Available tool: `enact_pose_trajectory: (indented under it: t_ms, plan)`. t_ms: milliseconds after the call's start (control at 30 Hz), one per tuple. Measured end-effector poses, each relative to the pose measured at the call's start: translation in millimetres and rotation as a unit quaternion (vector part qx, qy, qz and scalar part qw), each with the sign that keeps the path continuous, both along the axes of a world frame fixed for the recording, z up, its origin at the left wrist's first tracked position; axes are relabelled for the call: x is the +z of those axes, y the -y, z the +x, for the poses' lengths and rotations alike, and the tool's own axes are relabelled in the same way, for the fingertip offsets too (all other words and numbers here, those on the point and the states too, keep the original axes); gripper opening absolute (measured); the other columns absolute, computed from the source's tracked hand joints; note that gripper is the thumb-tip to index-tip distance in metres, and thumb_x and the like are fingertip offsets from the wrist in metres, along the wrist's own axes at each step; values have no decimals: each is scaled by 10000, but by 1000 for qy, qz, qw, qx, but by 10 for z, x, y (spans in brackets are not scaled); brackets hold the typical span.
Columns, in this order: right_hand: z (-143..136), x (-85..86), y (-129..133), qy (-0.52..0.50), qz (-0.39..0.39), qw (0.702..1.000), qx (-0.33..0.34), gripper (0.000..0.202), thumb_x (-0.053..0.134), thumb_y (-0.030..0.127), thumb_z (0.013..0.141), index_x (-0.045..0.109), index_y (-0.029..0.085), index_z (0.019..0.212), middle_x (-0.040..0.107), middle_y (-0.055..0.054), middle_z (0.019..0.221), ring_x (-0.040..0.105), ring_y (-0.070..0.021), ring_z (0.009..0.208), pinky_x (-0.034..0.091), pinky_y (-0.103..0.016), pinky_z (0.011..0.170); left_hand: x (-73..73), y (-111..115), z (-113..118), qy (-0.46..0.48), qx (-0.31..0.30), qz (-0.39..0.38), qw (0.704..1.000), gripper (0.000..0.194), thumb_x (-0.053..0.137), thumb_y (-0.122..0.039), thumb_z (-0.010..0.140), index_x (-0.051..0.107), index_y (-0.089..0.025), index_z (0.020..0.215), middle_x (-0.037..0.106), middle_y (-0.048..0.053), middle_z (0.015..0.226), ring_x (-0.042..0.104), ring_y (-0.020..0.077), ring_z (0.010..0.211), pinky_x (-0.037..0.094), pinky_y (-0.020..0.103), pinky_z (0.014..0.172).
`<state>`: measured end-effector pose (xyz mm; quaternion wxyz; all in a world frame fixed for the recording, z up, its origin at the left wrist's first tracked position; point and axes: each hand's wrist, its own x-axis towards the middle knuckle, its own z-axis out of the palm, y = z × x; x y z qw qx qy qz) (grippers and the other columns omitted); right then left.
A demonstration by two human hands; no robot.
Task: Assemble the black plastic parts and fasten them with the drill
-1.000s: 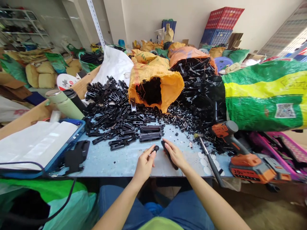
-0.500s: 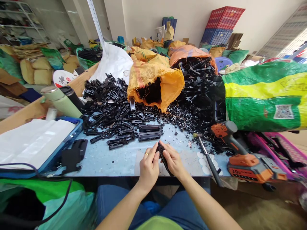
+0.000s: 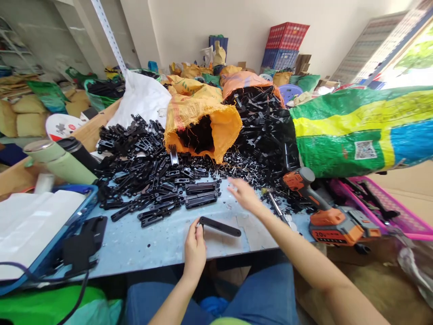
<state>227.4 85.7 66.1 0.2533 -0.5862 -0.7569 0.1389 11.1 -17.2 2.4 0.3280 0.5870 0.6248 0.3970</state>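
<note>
My left hand (image 3: pixel 195 246) is closed on one end of a flat black plastic arm (image 3: pixel 221 226), a long bar with rounded ends and a hole. Its other end points right, over the near part of the table. My right hand (image 3: pixel 246 195) is stretched forward at the edge of a heap of small black-headed pins (image 3: pixel 233 164). Its fingers reach out to the left, slightly blurred, with nothing visible in them. Just left of it lie assembled black bracket pieces (image 3: pixel 202 198), side by side. A larger pile of black links (image 3: pixel 135 144) spreads behind them.
An orange woven sack (image 3: pixel 233 131) lies open at the back. A cordless drill (image 3: pixel 333 223) and a hammer (image 3: pixel 275 205) rest at the right, near a pink basket (image 3: pixel 411 223). A blue tray (image 3: pixel 50 243) with papers and a green flask (image 3: pixel 64 160) stand left.
My right hand has let go of the black arm and moved forward to the small parts. My left hand has moved left, keeping the arm. The view has turned right.
</note>
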Motion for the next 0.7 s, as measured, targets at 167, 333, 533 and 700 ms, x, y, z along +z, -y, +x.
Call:
enact_pose_trajectory:
  t_ms: [167,333,533,700]
  plan:
    - [994,453,-799,207,109,883,-407,362,330,211,900,448,80,1217,479,-241,1147,395,-331,1112,326,-485,849,37,23,-33,-239,-88,109,961,469,424,-176,849,408,-236,1314,445,133,1306,366,314,1238,335,521,964]
    - [1441,656,-997,236,23,838,-491,337,305,113,877,441,38,1176,522,-257,1041,508,-294,986,366,-418,772,186,-247,-55,-367,-260,147,881,414,377,-67,838,547,-232,1177,615,101,1027,524,249,1004,262,544,987]
    - [943,615,-232,221,47,964,-141,399,450,192,827,449,142,1223,547,-138,1114,527,-225,990,381,-320,840,202,-342,-182,-364,-267,84,888,338,406,-149,854,546,-206,1157,596,95,985,517,239,947,382,415,863]
    - [388,182,674,141,-129,932,307,264,504,304,836,584,262,1084,625,-19,942,584,-155,830,403,-242,741,218,-428,-88,-276,-357,44,891,365,376,-219,881,482,-199,1230,566,94,1099,506,222,1031,390,351,875]
